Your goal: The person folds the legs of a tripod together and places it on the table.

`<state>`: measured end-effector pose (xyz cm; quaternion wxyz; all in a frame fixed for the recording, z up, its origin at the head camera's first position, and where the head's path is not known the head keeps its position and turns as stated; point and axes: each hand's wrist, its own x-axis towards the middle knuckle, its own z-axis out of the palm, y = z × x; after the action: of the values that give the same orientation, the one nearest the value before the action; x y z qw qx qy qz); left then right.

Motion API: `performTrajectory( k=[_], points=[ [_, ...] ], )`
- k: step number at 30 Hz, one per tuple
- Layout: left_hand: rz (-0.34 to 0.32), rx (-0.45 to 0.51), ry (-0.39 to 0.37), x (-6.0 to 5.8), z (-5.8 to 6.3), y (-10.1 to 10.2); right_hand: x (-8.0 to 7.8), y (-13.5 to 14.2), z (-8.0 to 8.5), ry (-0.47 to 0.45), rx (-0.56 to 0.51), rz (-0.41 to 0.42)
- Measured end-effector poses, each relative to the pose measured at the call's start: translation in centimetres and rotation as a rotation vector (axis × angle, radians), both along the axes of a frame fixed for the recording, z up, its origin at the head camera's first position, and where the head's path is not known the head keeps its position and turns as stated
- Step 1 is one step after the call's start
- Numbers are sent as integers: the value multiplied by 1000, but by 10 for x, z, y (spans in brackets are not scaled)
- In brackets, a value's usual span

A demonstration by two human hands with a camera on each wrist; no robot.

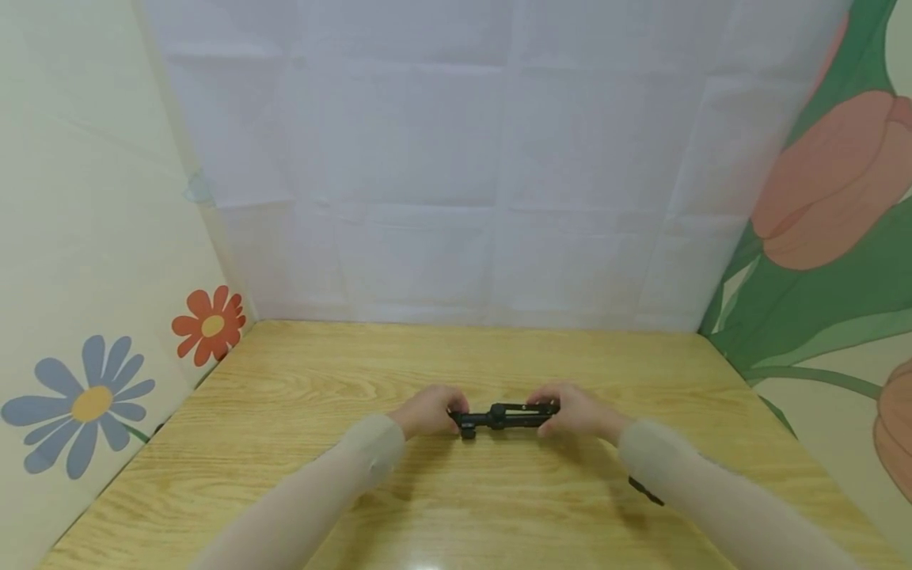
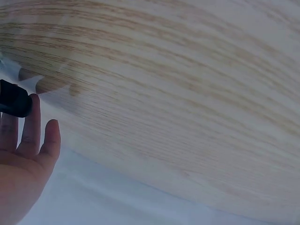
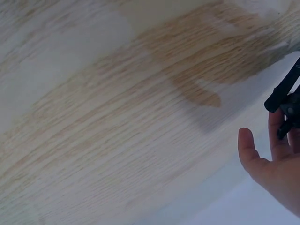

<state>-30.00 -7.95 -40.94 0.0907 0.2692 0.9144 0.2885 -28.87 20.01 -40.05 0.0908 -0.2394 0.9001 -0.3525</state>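
Observation:
A small black tripod [image 1: 499,416], its legs folded together, lies crosswise between my two hands, close over the wooden table. My left hand [image 1: 430,410] grips its left end, beside a short knob that hangs down. At the other end, my right hand [image 1: 579,412] holds the leg tips between thumb and fingers. The left wrist view catches only the dark rounded end of the tripod [image 2: 15,99] against my fingers. In the right wrist view, dark leg ends of the tripod [image 3: 282,90] stick out past the fingers; the rest is cut off by the frame.
A small dark strip-like object [image 1: 645,491] shows beside my right sleeve, partly covered by it. The wood-grain table [image 1: 456,507] runs back to a white hanging sheet [image 1: 456,158]. Flower-printed cloth walls [image 1: 71,237] stand at both sides.

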Motion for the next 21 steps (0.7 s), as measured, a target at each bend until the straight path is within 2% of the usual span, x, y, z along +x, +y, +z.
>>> performTrajectory(
  k=[8, 17, 21],
  points=[
    [17, 11, 8, 0, 1, -2, -3, -1, -8, 49, 25, 26],
    [13, 31, -2, 2, 3, -4, -3, 0, -14, 28, 32, 15],
    [36, 29, -46, 3, 4, -3, -1, 0, -14, 23, 44, 3]
  ],
)
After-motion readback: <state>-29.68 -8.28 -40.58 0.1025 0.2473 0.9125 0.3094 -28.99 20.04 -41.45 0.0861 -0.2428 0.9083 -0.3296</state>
